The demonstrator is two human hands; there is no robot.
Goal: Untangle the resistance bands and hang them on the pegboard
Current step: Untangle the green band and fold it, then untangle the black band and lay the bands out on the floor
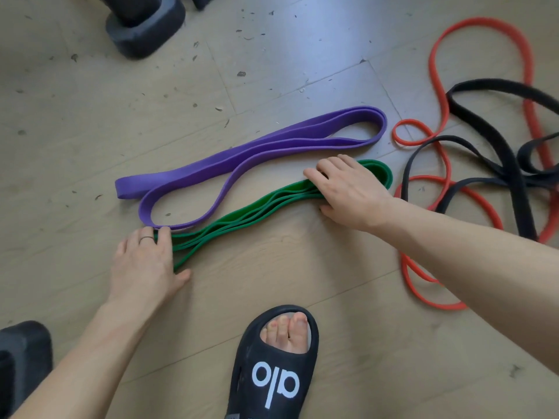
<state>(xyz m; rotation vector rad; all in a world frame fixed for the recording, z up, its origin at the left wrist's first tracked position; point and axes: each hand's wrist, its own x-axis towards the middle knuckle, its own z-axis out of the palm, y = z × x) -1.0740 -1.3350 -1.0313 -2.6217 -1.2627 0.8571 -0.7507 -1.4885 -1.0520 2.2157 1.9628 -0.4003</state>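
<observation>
The pale wood-look plank floor (272,71) was littered with small dark flecks and scraps, thickest toward the far side. Soft daylight gave a faint sheen across its far right boards. A dark grey foam-like block (145,28) stood at the far left, another dark block (24,364) at the near left corner.

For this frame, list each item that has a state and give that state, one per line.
Green band: folded into several strands, flat on the floor, pressed at both ends.
Purple band: folded, lying free beside the green one.
Red band: still tangled with the black band.
Left hand: flat on the green band's near end.
Right hand: flat on its far end.
</observation>
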